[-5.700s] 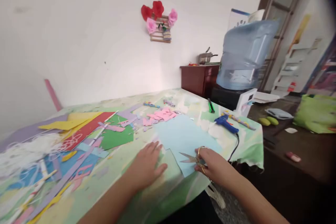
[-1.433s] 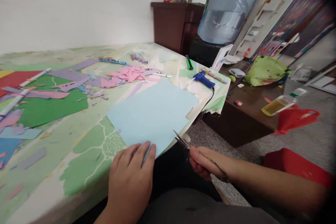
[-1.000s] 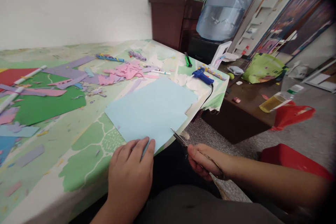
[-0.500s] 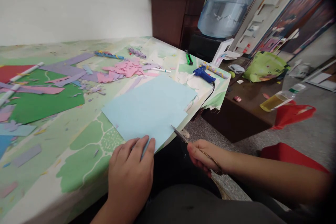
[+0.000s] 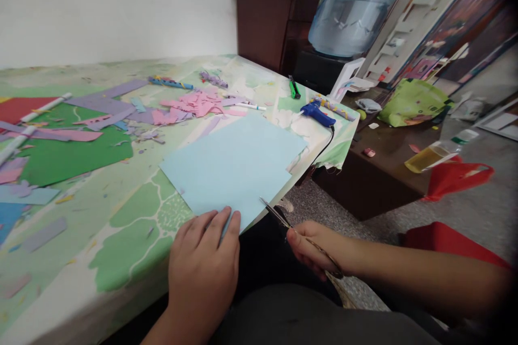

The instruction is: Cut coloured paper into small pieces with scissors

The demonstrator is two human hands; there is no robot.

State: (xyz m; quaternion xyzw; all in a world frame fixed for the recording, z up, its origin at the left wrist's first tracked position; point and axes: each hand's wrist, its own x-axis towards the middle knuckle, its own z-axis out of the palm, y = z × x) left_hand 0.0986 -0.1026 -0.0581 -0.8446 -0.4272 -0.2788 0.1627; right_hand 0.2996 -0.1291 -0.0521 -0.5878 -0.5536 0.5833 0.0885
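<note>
A light blue sheet of paper (image 5: pixel 234 164) lies at the table's near edge, its near corner sticking out past the rim. My left hand (image 5: pixel 203 267) lies flat on that near corner, fingers stretched and close together, pinning the sheet down. My right hand (image 5: pixel 313 248) is closed around the handles of small scissors (image 5: pixel 275 214). The blades point up and left and meet the sheet's right edge, just beyond the table rim.
The table (image 5: pixel 121 215) has a green patterned cover. On it lie a green sheet (image 5: pixel 68 156), pink scraps (image 5: pixel 194 105), purple strips, a blue glue gun (image 5: pixel 318 113) with cord and a green cutter (image 5: pixel 294 88). A water jug (image 5: pixel 356 5), a dark low table (image 5: pixel 384 156) and a red bag (image 5: pixel 457 178) are on the right.
Since several seconds ago the blue sheet has been pulled to the near edge. Over the last second the scissor tips have crept slightly further into the sheet's right edge; my left hand stays put.
</note>
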